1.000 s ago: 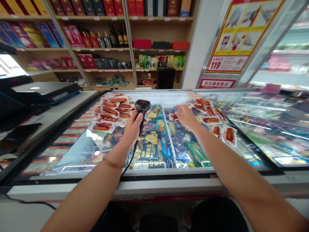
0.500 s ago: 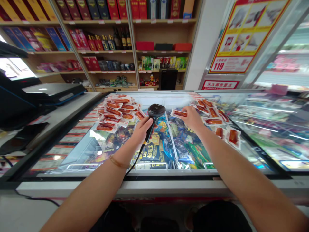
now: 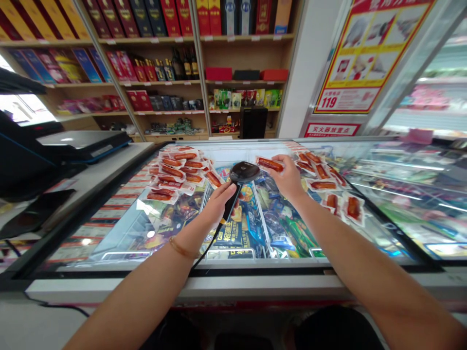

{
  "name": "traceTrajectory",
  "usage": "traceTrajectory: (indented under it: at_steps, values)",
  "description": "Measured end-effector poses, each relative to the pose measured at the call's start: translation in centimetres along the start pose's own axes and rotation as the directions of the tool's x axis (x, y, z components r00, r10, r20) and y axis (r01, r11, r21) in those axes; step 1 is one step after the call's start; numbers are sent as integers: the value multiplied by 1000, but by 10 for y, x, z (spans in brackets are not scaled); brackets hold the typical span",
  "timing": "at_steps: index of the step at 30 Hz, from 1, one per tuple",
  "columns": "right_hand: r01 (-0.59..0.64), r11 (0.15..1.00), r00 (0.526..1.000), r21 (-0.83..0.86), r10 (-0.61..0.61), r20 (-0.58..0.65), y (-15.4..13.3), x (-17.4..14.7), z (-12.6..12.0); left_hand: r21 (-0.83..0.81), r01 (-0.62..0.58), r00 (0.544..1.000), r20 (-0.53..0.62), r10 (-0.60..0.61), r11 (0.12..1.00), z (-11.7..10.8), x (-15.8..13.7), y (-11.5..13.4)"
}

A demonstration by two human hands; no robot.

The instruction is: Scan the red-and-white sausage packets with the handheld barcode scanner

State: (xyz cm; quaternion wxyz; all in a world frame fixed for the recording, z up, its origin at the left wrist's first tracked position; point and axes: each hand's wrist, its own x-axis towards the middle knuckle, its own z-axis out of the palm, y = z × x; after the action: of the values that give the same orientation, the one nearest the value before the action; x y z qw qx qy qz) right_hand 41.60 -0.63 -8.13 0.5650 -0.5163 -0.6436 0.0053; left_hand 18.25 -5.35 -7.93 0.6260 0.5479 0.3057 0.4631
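My left hand (image 3: 218, 203) is wrapped round the handle of a black barcode scanner (image 3: 243, 172), its cable trailing down past my wrist. My right hand (image 3: 288, 176) pinches one end of a vacuum-packed sausage (image 3: 269, 164), held just right of the scanner's head and apart from it. Both hands are above the glass top of a chest freezer (image 3: 127, 238). On the left of the glass lies a pile of packed sausages (image 3: 175, 170). Another loose group of sausage packs (image 3: 321, 185) is spread to the right of my right hand.
Under the glass are wire baskets with bagged frozen goods (image 3: 233, 231). A counter with a flat scale-like device (image 3: 85, 143) stands left. Shelves of boxes and bottles (image 3: 156, 68) rise behind the freezer. A red and yellow poster (image 3: 372, 58) hangs at the right.
The sausage pack in my right hand has risen slightly and moved a little left. The scanner in my left hand has shifted right, so the two are closer together.
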Motion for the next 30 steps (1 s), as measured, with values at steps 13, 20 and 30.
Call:
traceTrajectory:
  at_steps: [13,20,30]
  values:
    - [8,1000,1000,29,-9,12,-4,-2,0,13,4,1000,23,-4,1000,-1,-1,0]
    - [-22,1000,1000,2,22,21,3,-3,15,53,-42,993,-105,47,998,-11,3,16]
    - [-30,964,984,263,-17,175,-43,95,144,250,-277,449,-820,356,928,-119,2,77]
